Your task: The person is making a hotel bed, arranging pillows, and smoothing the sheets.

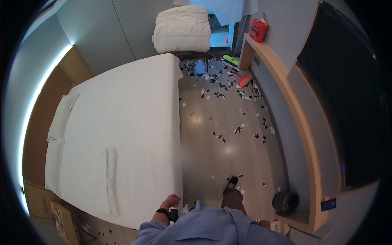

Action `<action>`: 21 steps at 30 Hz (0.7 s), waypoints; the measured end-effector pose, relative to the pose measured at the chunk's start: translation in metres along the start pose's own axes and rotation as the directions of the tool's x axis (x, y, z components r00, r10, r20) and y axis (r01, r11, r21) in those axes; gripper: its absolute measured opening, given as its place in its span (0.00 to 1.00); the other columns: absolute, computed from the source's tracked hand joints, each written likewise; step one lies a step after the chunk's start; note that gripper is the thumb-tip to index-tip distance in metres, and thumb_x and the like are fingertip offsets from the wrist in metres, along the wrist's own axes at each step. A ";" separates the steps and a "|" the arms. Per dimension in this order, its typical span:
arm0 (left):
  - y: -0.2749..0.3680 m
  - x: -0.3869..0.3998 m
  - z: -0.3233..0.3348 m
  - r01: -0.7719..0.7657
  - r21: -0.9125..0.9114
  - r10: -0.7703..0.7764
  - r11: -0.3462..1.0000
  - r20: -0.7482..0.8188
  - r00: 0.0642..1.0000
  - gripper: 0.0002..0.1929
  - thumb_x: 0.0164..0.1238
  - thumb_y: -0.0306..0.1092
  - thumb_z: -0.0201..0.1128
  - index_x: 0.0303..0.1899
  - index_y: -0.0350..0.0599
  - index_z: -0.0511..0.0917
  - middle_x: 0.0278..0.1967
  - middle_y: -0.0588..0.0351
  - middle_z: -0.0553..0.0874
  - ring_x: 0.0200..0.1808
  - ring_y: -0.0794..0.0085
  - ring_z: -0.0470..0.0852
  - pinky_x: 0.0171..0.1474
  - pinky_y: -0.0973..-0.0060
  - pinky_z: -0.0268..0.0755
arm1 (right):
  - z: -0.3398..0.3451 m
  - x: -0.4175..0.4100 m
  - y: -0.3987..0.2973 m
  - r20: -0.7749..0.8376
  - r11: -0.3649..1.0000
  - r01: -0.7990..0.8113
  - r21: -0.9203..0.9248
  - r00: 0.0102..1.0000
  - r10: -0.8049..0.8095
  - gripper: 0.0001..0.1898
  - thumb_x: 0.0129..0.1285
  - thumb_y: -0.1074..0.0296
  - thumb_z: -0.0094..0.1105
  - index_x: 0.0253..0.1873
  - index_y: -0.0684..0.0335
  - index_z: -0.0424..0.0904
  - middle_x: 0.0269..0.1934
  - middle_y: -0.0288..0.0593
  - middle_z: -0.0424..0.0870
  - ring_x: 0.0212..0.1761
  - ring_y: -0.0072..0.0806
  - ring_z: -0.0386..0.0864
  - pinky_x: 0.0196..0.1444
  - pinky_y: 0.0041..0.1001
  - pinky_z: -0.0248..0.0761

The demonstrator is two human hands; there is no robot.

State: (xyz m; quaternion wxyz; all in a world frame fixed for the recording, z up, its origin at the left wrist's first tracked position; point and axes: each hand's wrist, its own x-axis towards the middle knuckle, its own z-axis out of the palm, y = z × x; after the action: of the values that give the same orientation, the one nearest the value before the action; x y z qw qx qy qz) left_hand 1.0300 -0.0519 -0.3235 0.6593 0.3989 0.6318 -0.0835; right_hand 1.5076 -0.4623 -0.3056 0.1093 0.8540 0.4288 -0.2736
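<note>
My left hand (174, 200) hangs beside the near corner of the bed, its fingers loosely bent and nothing visible in it. A dark band with a small device circles that wrist. Of my right hand (265, 224) only a small part shows at my side, next to a white fitting (277, 227); its fingers are hidden. A white sheet (131, 122) covers the bed on my left, with a narrow strip of folded white cloth (111, 180) lying on it. Two white pillows (62, 119) lean at the headboard.
Black and white scraps (219, 95) litter the floor, densest at the far end. A red-handled broom (245, 80) and a green sweeping head (231, 59) lie there. A folded duvet (182, 29) sits beyond the bed. Right: a dark bin (285, 201), wooden ledge (294, 98), red bag (258, 30).
</note>
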 end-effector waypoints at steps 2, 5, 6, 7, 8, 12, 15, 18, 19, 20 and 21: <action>0.041 0.013 0.012 -0.040 -0.083 0.036 0.996 -0.040 0.999 0.16 0.62 0.40 0.64 0.45 0.38 0.76 0.29 0.50 0.84 0.25 0.63 0.84 0.27 0.68 0.78 | -0.026 0.040 0.020 0.043 0.999 -0.033 -0.005 0.999 0.034 0.11 0.46 0.59 0.66 0.23 0.62 0.79 0.24 0.51 0.82 0.28 0.47 0.82 0.31 0.42 0.73; 0.078 0.031 0.016 -0.144 -0.180 0.111 0.973 -0.184 0.977 0.14 0.63 0.35 0.62 0.45 0.38 0.75 0.28 0.48 0.84 0.27 0.62 0.86 0.25 0.69 0.79 | -0.085 0.140 0.058 -0.124 0.966 0.240 -0.094 0.960 -0.250 0.11 0.47 0.60 0.66 0.28 0.63 0.80 0.23 0.51 0.82 0.23 0.46 0.81 0.25 0.39 0.72; 0.081 0.037 0.016 -0.153 -0.270 0.104 0.951 -0.186 0.977 0.13 0.63 0.35 0.62 0.45 0.38 0.75 0.29 0.48 0.84 0.27 0.62 0.86 0.25 0.69 0.79 | -0.113 0.177 0.062 -0.188 0.938 0.332 -0.096 0.920 -0.345 0.11 0.47 0.61 0.66 0.29 0.63 0.81 0.22 0.50 0.82 0.22 0.46 0.81 0.25 0.40 0.72; 0.096 0.042 0.018 -0.167 -0.363 0.108 0.917 -0.178 0.978 0.13 0.64 0.34 0.61 0.45 0.39 0.75 0.29 0.49 0.84 0.27 0.62 0.86 0.24 0.69 0.79 | -0.131 0.217 0.067 -0.246 0.930 0.209 0.301 0.960 -0.136 0.10 0.47 0.62 0.66 0.28 0.63 0.81 0.23 0.50 0.82 0.24 0.45 0.81 0.28 0.41 0.72; 0.109 0.046 0.016 -0.142 -0.279 0.110 0.950 -0.129 0.986 0.12 0.65 0.34 0.60 0.46 0.40 0.75 0.29 0.49 0.85 0.28 0.63 0.86 0.27 0.69 0.80 | -0.149 0.257 0.067 -0.208 0.752 0.083 0.654 0.976 0.072 0.10 0.46 0.62 0.67 0.28 0.63 0.81 0.23 0.49 0.82 0.26 0.44 0.81 0.32 0.43 0.73; 0.171 0.037 0.040 -0.209 -0.440 0.114 0.873 -0.231 0.966 0.09 0.65 0.35 0.59 0.42 0.42 0.77 0.29 0.51 0.84 0.28 0.64 0.86 0.29 0.70 0.80 | -0.217 0.386 0.072 -0.360 0.911 0.267 -0.314 0.855 -0.374 0.07 0.45 0.63 0.63 0.25 0.58 0.84 0.26 0.48 0.80 0.36 0.47 0.79 0.43 0.44 0.72; 0.174 0.041 0.036 -0.282 -0.429 0.154 0.858 -0.309 0.939 0.11 0.61 0.34 0.62 0.40 0.36 0.77 0.29 0.51 0.84 0.28 0.64 0.85 0.29 0.70 0.79 | -0.276 0.469 0.001 -0.257 0.890 0.186 0.416 0.963 -0.080 0.09 0.55 0.68 0.59 0.40 0.63 0.83 0.27 0.47 0.82 0.31 0.37 0.82 0.38 0.35 0.75; 0.123 0.066 0.019 -0.322 -0.066 0.306 0.944 -0.179 0.935 0.12 0.61 0.35 0.63 0.40 0.37 0.79 0.33 0.50 0.84 0.31 0.63 0.85 0.31 0.68 0.79 | -0.355 0.529 -0.117 -0.009 0.433 -0.016 0.901 0.998 0.055 0.13 0.64 0.68 0.53 0.51 0.66 0.77 0.30 0.46 0.84 0.28 0.30 0.84 0.30 0.26 0.76; 0.127 0.056 0.027 -0.385 -0.377 0.278 0.843 -0.307 0.910 0.11 0.60 0.34 0.63 0.40 0.37 0.80 0.34 0.49 0.85 0.31 0.62 0.85 0.32 0.67 0.79 | -0.359 0.545 -0.133 -0.004 0.434 -0.029 0.900 0.997 0.074 0.13 0.64 0.68 0.53 0.51 0.66 0.77 0.30 0.46 0.84 0.28 0.30 0.84 0.30 0.26 0.76; 0.136 0.051 0.024 -0.445 -0.630 0.199 0.637 -0.423 0.884 0.11 0.60 0.34 0.63 0.40 0.38 0.81 0.34 0.49 0.85 0.32 0.60 0.85 0.33 0.66 0.79 | -0.366 0.560 -0.159 -0.035 0.472 0.026 0.881 0.999 0.010 0.12 0.64 0.69 0.53 0.50 0.67 0.77 0.31 0.48 0.83 0.27 0.31 0.84 0.29 0.28 0.77; 0.151 0.058 0.010 -0.446 -0.630 0.197 0.636 -0.426 0.883 0.11 0.60 0.34 0.63 0.40 0.38 0.81 0.34 0.49 0.85 0.32 0.60 0.85 0.33 0.66 0.79 | -0.376 0.573 -0.187 -0.069 0.503 0.095 0.859 0.995 -0.069 0.12 0.64 0.70 0.52 0.49 0.68 0.78 0.31 0.50 0.83 0.26 0.32 0.84 0.28 0.29 0.77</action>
State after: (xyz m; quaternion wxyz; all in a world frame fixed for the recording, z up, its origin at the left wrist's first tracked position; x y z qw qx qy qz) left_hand 1.1408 0.0653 -0.3133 0.6544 0.2278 0.6285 0.3534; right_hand 1.7764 0.1953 -0.3073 -0.3474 0.7779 0.2778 -0.4438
